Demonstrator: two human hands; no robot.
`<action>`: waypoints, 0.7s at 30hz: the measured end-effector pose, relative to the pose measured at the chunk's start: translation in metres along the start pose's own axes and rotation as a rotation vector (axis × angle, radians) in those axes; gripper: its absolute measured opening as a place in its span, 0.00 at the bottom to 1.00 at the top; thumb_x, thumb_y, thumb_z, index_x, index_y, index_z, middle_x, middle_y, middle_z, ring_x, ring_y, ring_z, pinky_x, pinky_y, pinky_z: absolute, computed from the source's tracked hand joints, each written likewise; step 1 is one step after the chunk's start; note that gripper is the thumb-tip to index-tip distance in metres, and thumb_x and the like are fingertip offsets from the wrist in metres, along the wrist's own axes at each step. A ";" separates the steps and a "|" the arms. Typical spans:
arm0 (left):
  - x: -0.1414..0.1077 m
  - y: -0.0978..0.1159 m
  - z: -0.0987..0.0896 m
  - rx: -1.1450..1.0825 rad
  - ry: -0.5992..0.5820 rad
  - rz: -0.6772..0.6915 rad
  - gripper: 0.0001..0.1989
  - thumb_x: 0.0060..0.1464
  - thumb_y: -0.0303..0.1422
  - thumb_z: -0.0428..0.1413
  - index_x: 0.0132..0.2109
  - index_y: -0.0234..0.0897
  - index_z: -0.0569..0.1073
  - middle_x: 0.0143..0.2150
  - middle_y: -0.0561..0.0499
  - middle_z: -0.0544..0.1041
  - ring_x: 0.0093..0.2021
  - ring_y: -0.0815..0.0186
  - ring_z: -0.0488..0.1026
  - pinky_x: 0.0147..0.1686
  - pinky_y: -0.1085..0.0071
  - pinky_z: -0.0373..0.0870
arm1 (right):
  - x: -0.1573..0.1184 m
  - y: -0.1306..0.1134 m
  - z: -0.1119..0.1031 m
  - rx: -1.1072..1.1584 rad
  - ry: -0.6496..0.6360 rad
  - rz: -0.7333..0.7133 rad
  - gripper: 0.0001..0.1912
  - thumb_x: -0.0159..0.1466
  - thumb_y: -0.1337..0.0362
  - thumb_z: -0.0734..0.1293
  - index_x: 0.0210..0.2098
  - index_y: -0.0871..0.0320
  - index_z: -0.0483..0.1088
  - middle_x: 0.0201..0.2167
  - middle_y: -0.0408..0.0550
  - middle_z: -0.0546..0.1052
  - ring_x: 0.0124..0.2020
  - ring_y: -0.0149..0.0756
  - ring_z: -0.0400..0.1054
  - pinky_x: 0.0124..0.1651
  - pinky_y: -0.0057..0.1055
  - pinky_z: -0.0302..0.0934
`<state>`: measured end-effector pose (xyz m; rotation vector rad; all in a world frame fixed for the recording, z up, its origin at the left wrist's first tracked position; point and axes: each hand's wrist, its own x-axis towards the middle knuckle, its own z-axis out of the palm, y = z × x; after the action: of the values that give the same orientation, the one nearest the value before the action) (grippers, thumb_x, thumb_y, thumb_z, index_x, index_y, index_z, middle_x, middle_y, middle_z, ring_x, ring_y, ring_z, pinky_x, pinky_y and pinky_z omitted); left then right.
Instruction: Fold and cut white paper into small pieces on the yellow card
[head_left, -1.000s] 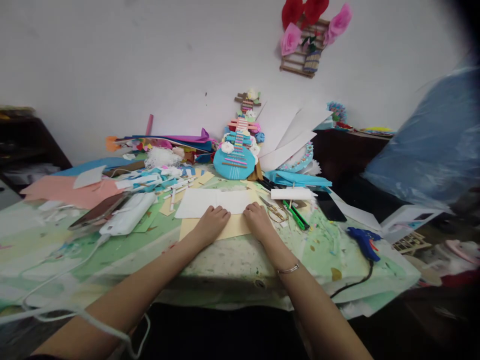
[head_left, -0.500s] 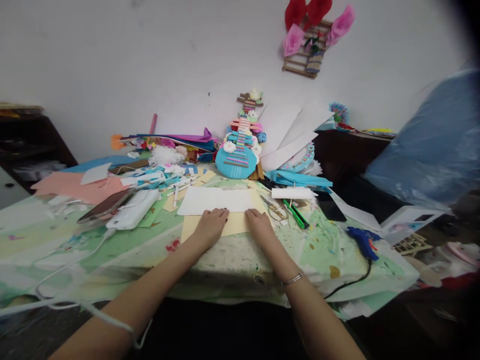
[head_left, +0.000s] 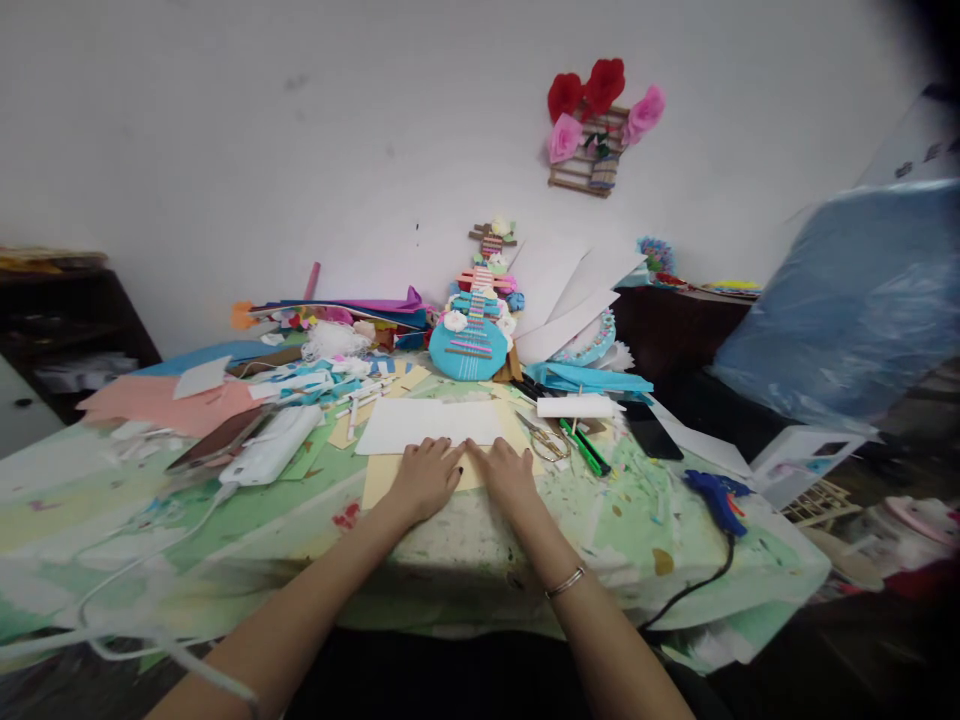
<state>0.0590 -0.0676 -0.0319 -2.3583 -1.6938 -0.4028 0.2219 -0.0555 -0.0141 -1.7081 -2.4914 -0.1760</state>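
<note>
- you've got 1 left hand (head_left: 426, 482) and 1 right hand (head_left: 508, 480), so 2
- 1 bracelet (head_left: 565, 583) on you
- 1 pair of scissors (head_left: 548, 441)
- 1 green cutter (head_left: 587, 449)
- 1 blue glue gun (head_left: 720, 498)
- 2 big red flowers (head_left: 604, 86), 2 big pink flowers (head_left: 564, 138)
- 1 guitar-shaped craft (head_left: 466, 362)

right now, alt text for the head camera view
A person's left hand and right hand rest at the near edge of a white sheet over cream paper. Gold-handled scissors and a green utility knife lie to the right; a blue guitar-shaped craft stands behind.
</note>
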 end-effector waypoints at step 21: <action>-0.005 0.006 -0.011 0.053 0.033 0.000 0.15 0.57 0.35 0.46 0.47 0.33 0.70 0.45 0.40 0.73 0.46 0.54 0.66 0.45 0.55 0.57 | -0.010 0.003 0.005 0.057 0.126 0.300 0.20 0.66 0.65 0.53 0.54 0.46 0.63 0.50 0.57 0.66 0.52 0.50 0.56 0.48 0.53 0.49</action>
<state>0.0618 -0.0776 -0.0231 -2.3013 -1.6692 -0.3900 0.2285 -0.0625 -0.0204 -1.9527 -2.1026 -0.1761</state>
